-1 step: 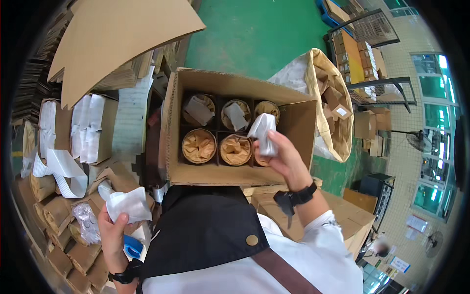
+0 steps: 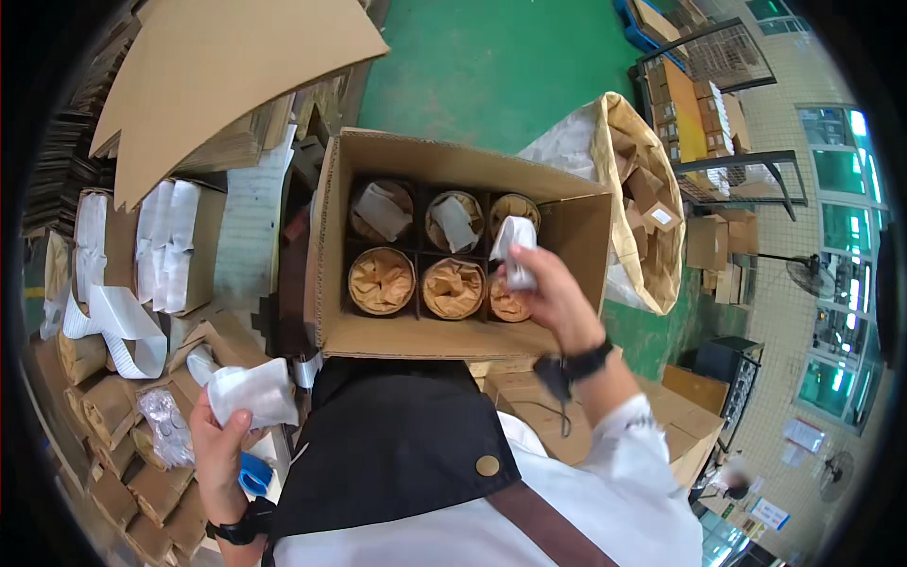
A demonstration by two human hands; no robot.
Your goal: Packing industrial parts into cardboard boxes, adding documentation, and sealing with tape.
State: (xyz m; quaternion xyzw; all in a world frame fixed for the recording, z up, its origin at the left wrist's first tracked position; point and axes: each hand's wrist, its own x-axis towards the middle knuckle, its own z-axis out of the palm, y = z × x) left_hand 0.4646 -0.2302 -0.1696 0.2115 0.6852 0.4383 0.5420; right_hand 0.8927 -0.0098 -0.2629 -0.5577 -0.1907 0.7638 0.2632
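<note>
An open cardboard box [image 2: 378,335] stands in front of me, split by dark dividers into several compartments. Round containers stuffed with crumpled brown paper [image 2: 383,281] fill them. White packets [image 2: 384,210] lie on top of the back left and back middle ones. Over the right-hand compartments, my right hand [image 2: 553,293] pinches a small white packet [image 2: 515,248], partly covering the containers below. To the left of the box, low in view, my left hand [image 2: 222,439] is closed on flat white packets [image 2: 253,392]; how many cannot be told.
Beyond the box's right side stands a large sack of cardboard pieces [image 2: 652,203]. At left are a carton of white packets [image 2: 170,246], a curled white strip [image 2: 132,331] and brown paper rolls [image 2: 109,406]. A big cardboard sheet [image 2: 236,76] juts in at upper left.
My right hand has shifted slightly to the right with its white packet, over the right-hand compartments. My left hand stays nearly in place.
</note>
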